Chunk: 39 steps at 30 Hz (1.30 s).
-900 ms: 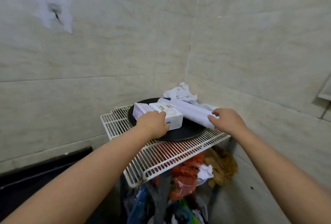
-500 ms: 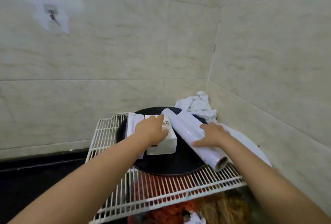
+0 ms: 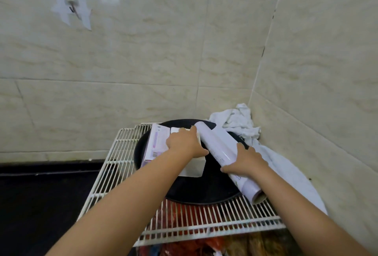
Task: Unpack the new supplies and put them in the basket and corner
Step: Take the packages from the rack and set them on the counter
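Note:
A white wire rack (image 3: 114,165) stands in the tiled corner with a round black tray (image 3: 206,192) on it. On the tray lie a white box (image 3: 194,168) and, to its left, a flat white-and-purple box (image 3: 157,143). My left hand (image 3: 185,143) rests on top of the white box, fingers curled over it. A long white roll (image 3: 221,149) lies diagonally across the tray's right side. My right hand (image 3: 245,160) presses on the roll's middle, fingers wrapped over it.
A crumpled white cloth (image 3: 239,122) fills the corner behind the tray and trails along the right wall. Red and brown bags (image 3: 184,214) show under the rack. A dark floor edge (image 3: 41,184) lies to the left. A taped hook (image 3: 71,6) is on the wall.
The view has come closer to the rack. My right hand slid along the roll toward its middle; my left hand stays on the white box.

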{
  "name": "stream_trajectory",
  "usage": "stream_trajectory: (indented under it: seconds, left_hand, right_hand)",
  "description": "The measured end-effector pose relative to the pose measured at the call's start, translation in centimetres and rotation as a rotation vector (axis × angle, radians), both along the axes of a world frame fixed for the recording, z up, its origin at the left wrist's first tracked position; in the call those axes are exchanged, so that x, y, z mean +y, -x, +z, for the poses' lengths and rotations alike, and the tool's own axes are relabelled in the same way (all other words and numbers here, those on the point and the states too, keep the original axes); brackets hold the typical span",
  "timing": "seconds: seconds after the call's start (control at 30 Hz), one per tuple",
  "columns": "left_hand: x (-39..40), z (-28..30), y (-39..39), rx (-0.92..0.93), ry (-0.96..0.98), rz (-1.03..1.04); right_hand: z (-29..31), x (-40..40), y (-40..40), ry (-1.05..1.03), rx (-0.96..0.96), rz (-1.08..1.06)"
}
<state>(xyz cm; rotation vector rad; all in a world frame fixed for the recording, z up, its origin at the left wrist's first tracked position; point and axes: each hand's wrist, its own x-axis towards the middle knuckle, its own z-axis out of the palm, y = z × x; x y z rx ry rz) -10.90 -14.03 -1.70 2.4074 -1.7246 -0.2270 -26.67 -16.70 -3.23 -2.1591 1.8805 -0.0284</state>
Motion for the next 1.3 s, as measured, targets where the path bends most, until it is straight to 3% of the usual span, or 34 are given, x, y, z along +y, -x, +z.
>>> stream_trajectory:
  seconds: [0.17,0.3,0.57,0.67,0.8,0.87,1.07,1.3]
  left_hand:
    - [-0.5,-0.1,0.9,0.032,-0.051,0.117]
    - [-0.7,0.5,0.9,0.065,-0.169,0.204]
    - [-1.5,0.3,1.3,0.148,-0.185,0.171]
    - [-0.8,0.6,2.3,0.016,-0.138,0.084]
    - [0.7,1.5,4.1,-0.427,0.023,-0.087]
    - [1.3,2.2,4.1,-0.528,0.149,-0.12]
    - [4.6,5.4,0.9,-0.366,0.309,0.023]
    - [14.2,5.2,-7.0,-0.217,0.383,0.307]
  right_hand:
    - [0.8,-0.9,0.7,-0.015,-0.181,-0.035]
    - [1.4,-0.5,0.4,0.009,-0.11,-0.055]
    - [2.2,-0.3,2.4,0.041,-0.279,-0.13]
    - [3.8,0.2,3.1,0.115,-0.337,-0.132]
    - [4.9,0.9,3.7,0.157,-0.385,-0.156]
    - [4.9,1.1,4.1,0.187,-0.381,-0.17]
    - [3.9,2.2,2.5,0.191,-0.514,-0.068]
    - [4.5,6.5,-8.2,0.184,-0.612,0.271]
